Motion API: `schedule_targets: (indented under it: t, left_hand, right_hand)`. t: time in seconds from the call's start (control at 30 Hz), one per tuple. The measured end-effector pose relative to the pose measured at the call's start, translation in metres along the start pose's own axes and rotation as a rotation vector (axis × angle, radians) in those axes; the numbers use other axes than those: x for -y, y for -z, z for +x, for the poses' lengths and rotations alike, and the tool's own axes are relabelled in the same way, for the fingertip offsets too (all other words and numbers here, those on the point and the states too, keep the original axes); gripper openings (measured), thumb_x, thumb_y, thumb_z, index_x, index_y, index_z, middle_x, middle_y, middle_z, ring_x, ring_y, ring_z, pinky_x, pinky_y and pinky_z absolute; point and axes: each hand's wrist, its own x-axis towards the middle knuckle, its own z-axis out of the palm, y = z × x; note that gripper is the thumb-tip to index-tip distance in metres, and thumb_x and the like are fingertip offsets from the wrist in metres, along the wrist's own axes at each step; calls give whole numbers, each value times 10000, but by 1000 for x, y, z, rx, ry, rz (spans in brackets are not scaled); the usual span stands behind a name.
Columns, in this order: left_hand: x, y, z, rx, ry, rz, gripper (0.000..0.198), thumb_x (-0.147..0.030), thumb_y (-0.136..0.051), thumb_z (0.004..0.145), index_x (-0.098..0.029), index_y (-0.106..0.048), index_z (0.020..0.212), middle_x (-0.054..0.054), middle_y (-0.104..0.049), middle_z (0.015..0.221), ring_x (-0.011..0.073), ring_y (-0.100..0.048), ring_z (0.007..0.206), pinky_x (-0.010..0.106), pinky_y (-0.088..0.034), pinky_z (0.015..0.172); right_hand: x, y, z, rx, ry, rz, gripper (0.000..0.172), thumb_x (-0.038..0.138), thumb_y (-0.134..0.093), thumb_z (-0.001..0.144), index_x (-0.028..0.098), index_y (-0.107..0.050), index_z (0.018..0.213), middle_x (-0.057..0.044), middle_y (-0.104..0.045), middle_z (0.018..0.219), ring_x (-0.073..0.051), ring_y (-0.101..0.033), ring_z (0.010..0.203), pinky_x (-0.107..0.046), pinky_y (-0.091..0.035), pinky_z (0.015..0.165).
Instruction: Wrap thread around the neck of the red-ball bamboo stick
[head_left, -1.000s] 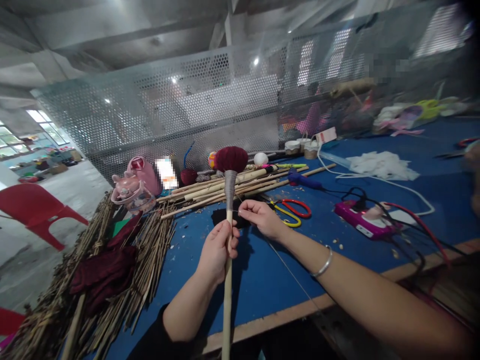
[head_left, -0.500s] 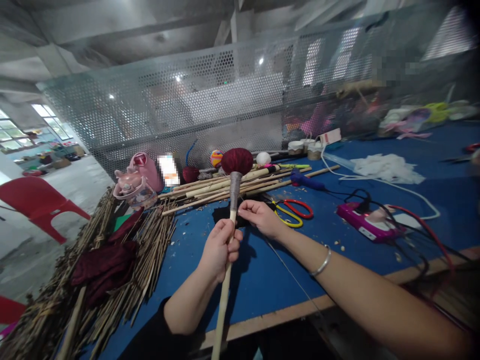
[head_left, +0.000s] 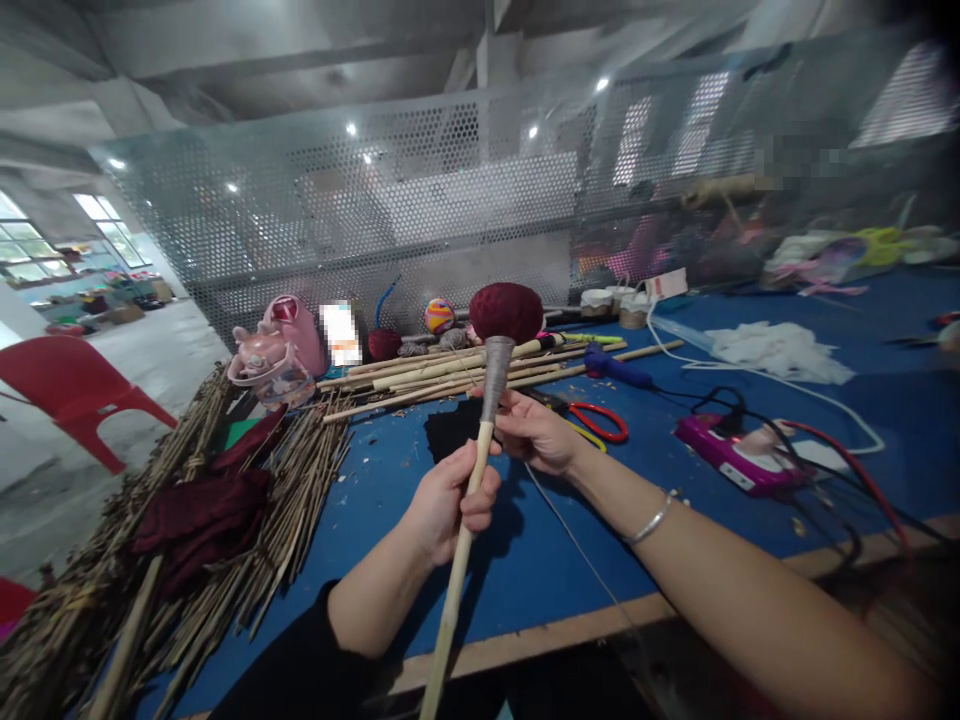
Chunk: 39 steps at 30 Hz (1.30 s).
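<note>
My left hand [head_left: 450, 500] is closed round a pale wooden stick [head_left: 452, 600], which slants up and away from me. At the stick's far end sits a dark red, rounded cloth-covered head [head_left: 506, 310]. Grey thread wrapping [head_left: 496, 380] covers the tapered neck below it. Close against the right side of that neck, my right hand [head_left: 546, 437] has its fingers pinched together. A loose grey thread [head_left: 574, 540] runs from below this hand toward the table's front edge; the fingertips are partly hidden behind the stick.
Several wooden sticks [head_left: 420, 375] lie across the blue table [head_left: 555, 590]. Scissors [head_left: 604, 422], a blue glue gun [head_left: 619, 367] and a purple power strip [head_left: 739, 455] with cables are to the right. A bundle of thin twigs [head_left: 296, 520] carrying dark red cloth [head_left: 202, 520] lies left.
The stick and its red head have shifted slightly right and tilted further that way. My right hand has turned, its fingers moving up beside the grey wrapping. My left hand still grips the stick.
</note>
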Motion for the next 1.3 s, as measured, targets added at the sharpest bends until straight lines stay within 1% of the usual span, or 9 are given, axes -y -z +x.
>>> schedule_targets:
  t: [0.1,0.23,0.37,0.43,0.57,0.73,0.97,1.1,1.3]
  left_hand:
    - [3,0,2,-21,-11,85,266,-414,-443,833,-165,-497,910,-40,-493,530,13,-230,300,129,-175,296]
    - [11,-1,5,-163,-119,444,351,-474,-352,841,-158,-502,814,8,-545,556,77,-394,383,186,-293,362]
    - [18,-3,2,-467,-508,914,276,-417,-394,834,-169,-506,786,-16,-507,619,93,-440,540,209,-344,512]
    - [16,-3,2,-533,-623,1084,220,-397,-450,809,-183,-473,761,-45,-452,585,86,-405,531,207,-318,520]
    - [3,-3,10,-473,-625,1384,347,-401,-515,756,-186,-331,555,-72,-329,477,71,-290,464,217,-237,479]
    - [-7,2,20,-424,-515,1398,414,-449,-481,757,-188,-253,530,-73,-273,469,73,-256,470,215,-218,471]
    - [-8,6,5,-370,-396,1495,403,-472,-455,767,-185,-345,506,-55,-320,458,82,-272,454,236,-180,467]
    - [-11,6,1,-319,-424,1547,384,-420,-434,794,-181,-396,495,-35,-348,462,87,-265,452,252,-160,476]
    - [-5,11,7,-163,-383,1358,385,-428,-347,839,-176,-429,560,-37,-339,492,89,-279,464,239,-197,459]
  right_hand:
    - [2,2,0,-16,-25,6,434,252,-718,608,180,-527,992,116,-268,452,-17,-128,359,-180,-47,347]
    - [2,8,2,-37,-31,-60,327,232,-706,609,150,-524,868,110,-287,458,-9,-137,358,-182,-51,352]
    - [1,13,3,-35,-14,-204,283,257,-689,647,137,-517,836,110,-311,453,-10,-160,342,-187,-63,338]
    - [1,15,4,-30,-7,-247,284,271,-689,656,136,-512,833,113,-317,447,-10,-166,334,-188,-73,332]
    - [1,17,7,-31,2,-292,310,299,-695,658,134,-503,837,115,-329,453,-9,-176,333,-181,-94,329]
    - [1,21,9,-59,1,-306,313,314,-692,659,137,-489,819,115,-330,452,-9,-181,331,-180,-94,323]
    - [-1,17,7,-58,-2,-352,307,323,-684,664,136,-502,826,117,-316,454,-12,-171,332,-185,-85,323]
    - [-4,13,7,-58,-21,-368,310,326,-685,665,139,-510,840,114,-322,457,-13,-182,331,-186,-88,324]
    - [0,12,5,-20,-102,-228,345,358,-664,670,139,-519,893,124,-261,425,-23,-127,346,-185,-63,343]
